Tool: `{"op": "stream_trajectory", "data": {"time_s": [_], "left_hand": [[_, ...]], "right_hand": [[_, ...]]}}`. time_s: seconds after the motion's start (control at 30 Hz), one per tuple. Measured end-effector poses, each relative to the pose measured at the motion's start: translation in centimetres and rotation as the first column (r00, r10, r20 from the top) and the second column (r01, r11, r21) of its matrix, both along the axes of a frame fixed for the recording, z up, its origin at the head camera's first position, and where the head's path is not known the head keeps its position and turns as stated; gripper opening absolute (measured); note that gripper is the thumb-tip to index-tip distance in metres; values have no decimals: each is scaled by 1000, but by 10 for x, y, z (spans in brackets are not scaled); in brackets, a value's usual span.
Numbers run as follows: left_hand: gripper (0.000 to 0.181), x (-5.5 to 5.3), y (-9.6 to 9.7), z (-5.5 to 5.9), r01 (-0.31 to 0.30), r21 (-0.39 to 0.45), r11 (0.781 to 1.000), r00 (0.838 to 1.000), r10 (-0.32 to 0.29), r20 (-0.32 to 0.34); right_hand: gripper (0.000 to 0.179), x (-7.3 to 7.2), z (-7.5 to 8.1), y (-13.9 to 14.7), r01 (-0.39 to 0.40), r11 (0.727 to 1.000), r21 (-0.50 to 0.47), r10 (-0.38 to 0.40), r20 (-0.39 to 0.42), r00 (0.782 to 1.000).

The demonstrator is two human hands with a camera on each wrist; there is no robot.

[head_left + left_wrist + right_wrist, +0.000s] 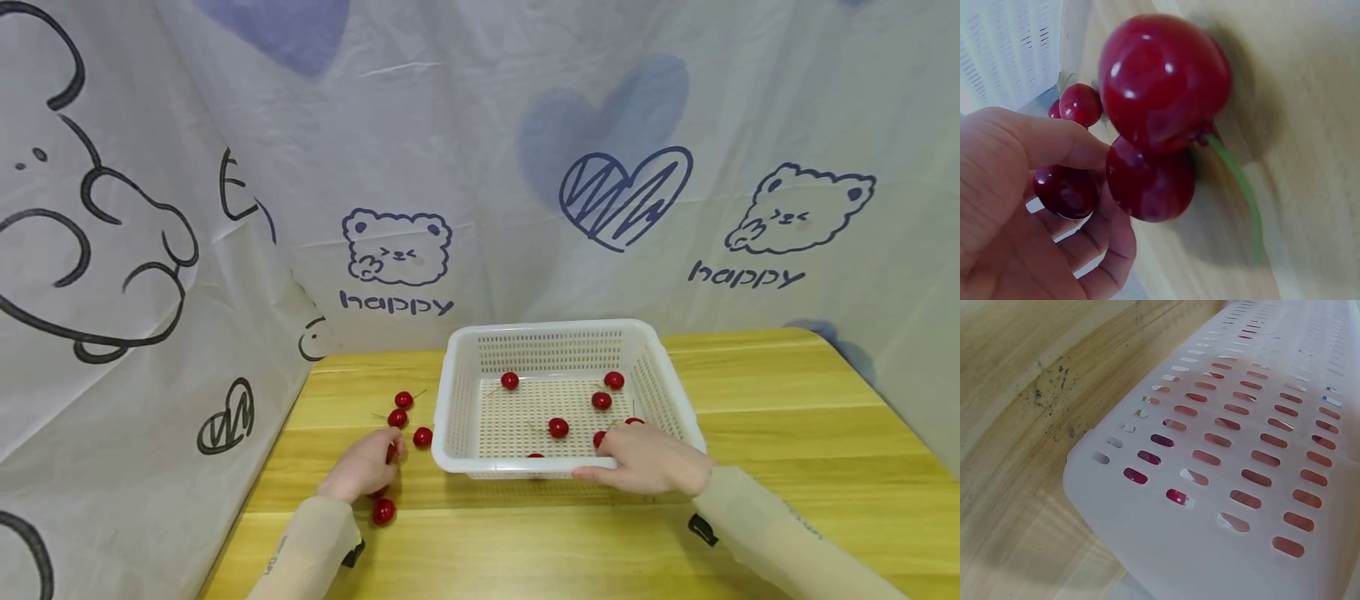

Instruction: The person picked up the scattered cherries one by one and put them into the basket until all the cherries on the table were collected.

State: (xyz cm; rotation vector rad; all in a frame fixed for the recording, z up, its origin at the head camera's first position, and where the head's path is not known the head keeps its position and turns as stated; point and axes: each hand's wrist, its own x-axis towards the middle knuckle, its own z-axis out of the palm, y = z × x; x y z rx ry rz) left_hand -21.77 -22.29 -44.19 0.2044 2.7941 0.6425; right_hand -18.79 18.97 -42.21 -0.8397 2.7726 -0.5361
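My left hand (365,463) is left of the white plastic basket (442,408). Its thumb and curled fingers close around a red cherry (1065,192). Two more cherries lie right by that hand, one (1150,181) partly behind a nearer cherry (1163,81) with a green stem. Over the basket's front rim lies my right hand (648,460), thumb along the rim and fingers inside, gripping the wall. A cherry (600,439) shows at its fingertips. In the right wrist view, the slotted wall (1147,531) mostly hides the fingers, with skin and red showing through the slots.
Several cherries, among them one at the middle (558,427) and one at the back left (510,381), lie in the basket. Outside its left wall, more cherries (422,437) rest on the wooden table (510,542). A printed cloth (495,167) hangs behind and at the left.
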Motion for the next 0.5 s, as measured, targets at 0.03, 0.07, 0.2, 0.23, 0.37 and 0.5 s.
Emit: {"op": "stream_trajectory", "data": {"time_s": [0.03, 0.07, 0.2, 0.23, 0.37, 0.5], "left_hand": [[21, 0, 0, 0, -1, -4, 1000, 1000, 1, -10], [20, 0, -1, 1, 0, -12, 1000, 1000, -1, -20], [15, -1, -1, 4, 3, -31, 1000, 999, -5, -52], [14, -1, -2, 5, 6, -32, 999, 998, -8, -59], [16, -3, -3, 11, 3, -32, 999, 998, -5, -66], [19, -7, -7, 20, 1, -36, 999, 997, -4, -79]], "right_hand": [[56, 0, 0, 0, -1, 1000, -1, 1, 0, 1000], [56, 0, 0, 0, -1, 1000, -1, 1, 3, 1000], [56, 1, 0, 0, 4, 1000, -4, -4, 9, 1000], [56, 1, 0, 0, 5, 1000, -4, -5, 9, 1000], [56, 1, 0, 1, 6, 1000, -4, -6, 5, 1000], [56, 0, -1, 0, 2, 1000, -1, -2, -1, 1000]]}}
